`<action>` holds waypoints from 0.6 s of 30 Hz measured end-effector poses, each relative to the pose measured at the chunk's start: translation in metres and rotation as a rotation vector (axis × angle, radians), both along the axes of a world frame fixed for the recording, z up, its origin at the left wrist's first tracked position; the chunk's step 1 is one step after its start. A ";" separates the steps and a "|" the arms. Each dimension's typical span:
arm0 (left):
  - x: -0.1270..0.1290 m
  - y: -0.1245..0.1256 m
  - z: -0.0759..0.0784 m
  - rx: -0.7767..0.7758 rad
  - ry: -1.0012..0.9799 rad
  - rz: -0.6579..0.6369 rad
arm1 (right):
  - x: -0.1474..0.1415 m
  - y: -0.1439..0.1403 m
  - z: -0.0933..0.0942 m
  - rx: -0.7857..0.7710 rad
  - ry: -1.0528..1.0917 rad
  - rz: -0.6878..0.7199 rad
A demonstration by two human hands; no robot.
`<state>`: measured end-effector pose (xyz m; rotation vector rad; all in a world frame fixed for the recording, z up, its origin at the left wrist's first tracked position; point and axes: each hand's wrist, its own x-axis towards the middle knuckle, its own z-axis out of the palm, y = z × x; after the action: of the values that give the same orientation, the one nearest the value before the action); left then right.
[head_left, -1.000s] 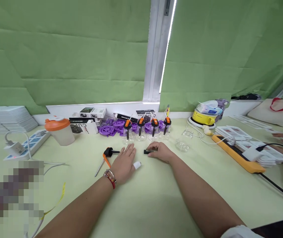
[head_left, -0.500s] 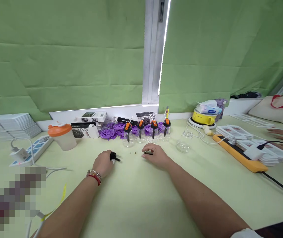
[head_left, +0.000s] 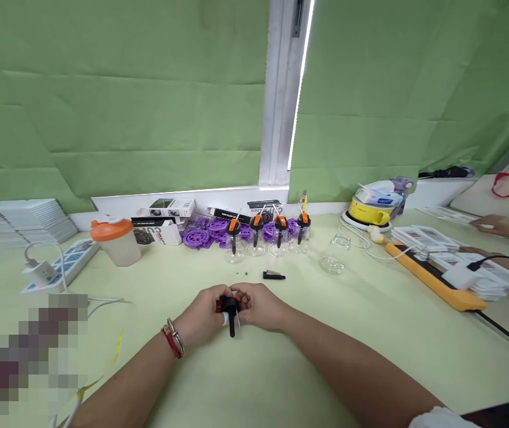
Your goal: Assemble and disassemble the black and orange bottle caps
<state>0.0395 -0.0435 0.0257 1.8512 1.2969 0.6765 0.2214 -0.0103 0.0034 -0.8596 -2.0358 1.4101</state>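
My left hand (head_left: 203, 315) and my right hand (head_left: 261, 306) meet over the middle of the pale green table (head_left: 281, 368). Together they hold a black and orange spout cap (head_left: 230, 309) with a thin tube pointing down toward me. A small black comb-like piece (head_left: 273, 275) lies on the table just beyond my hands. Behind it stands a row of several small glass bottles with orange and black caps (head_left: 267, 235). An empty glass jar without a cap (head_left: 335, 254) stands to their right.
Purple plastic wheels (head_left: 198, 236), small boxes (head_left: 160, 229) and an orange-lidded cup (head_left: 116, 241) line the back. A power strip (head_left: 60, 264) lies at left. An orange power strip (head_left: 433, 279), card stacks and another person's hands (head_left: 490, 224) are at right.
My left hand closed on the black and orange cap and brought it toward me. My right hand let go of the small black piece and joined the left on the cap.
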 end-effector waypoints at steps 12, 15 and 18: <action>-0.010 0.001 0.003 0.042 0.041 0.021 | 0.000 -0.002 0.007 -0.025 0.004 0.058; -0.007 -0.002 0.003 0.000 0.031 -0.002 | 0.000 0.000 0.001 -0.114 0.070 0.051; -0.005 -0.004 0.007 -0.014 0.027 -0.027 | 0.003 0.004 0.001 -0.252 0.138 0.067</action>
<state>0.0348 -0.0479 0.0325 1.8695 1.2882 0.6285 0.2246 -0.0067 0.0043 -0.7757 -1.8256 1.7400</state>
